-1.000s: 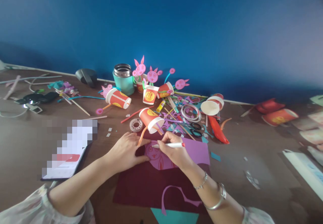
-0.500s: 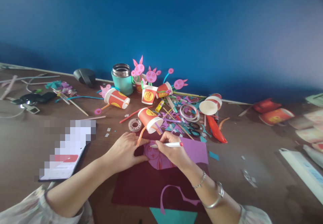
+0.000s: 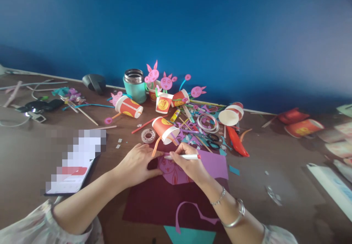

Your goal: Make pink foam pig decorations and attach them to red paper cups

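Note:
In my right hand (image 3: 189, 163) is a white marker (image 3: 187, 156) with a red end, its tip on the purple paper (image 3: 213, 165) near the upper edge. Red-lined drawings, a face with ears among them, show on the sheet, partly covered by my hand. With thumb and forefinger apart, my left hand (image 3: 139, 165) holds down the paper's left edge. The purple sheet rests on a dark red sheet (image 3: 154, 203). Just behind my hands lies a tipped red paper cup (image 3: 163, 126) with orange and purple straw legs.
Several cups with pink paper faces stand or lie around the turquoise jar (image 3: 135, 86). Paper scraps, scissors (image 3: 213, 141) and a tape roll (image 3: 148, 136) lie behind my hands. To the left is a phone (image 3: 74, 167); at right a white box (image 3: 330, 189).
The view has shifted slightly, so everything sits a little further right. Both hands keep nearly the same places on the paper, and the marker is still in my right hand.

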A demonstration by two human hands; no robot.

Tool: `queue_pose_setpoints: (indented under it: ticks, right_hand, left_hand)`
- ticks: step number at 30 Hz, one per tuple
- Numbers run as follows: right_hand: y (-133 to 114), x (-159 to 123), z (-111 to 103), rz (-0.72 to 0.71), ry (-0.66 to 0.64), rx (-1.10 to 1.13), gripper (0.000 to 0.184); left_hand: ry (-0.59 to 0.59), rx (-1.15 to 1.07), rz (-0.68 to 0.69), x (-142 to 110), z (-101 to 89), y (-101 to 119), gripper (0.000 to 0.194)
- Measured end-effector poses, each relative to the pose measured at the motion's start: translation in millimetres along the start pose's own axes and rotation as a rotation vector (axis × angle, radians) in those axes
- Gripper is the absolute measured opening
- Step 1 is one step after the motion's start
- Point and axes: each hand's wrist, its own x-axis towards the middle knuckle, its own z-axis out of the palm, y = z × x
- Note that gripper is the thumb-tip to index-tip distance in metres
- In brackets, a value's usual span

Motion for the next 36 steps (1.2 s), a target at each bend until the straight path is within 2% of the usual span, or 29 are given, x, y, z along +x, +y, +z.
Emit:
queue_pose_setpoints:
  ticks: [6,22,36]
  right_hand:
    - [2.3,-0.4,0.1,0.025,-0.033,0.05,0.027]
    - [0.6,-0.6,-0.1,-0.022,-0.008,-0.015,0.025]
    - [-1.5,0.1,1.1,-0.017,-0.043,-0.086,0.024]
  left_hand:
    - [0.017,-0.01,0.015,-1.1,0.8,-0.8,0.049]
    - [0.003,-0.029,-0.009,0.0,-1.7,0.9,0.048]
    - [0.006,-0.006,0.019,-0.2,-0.5,0.7,0.048]
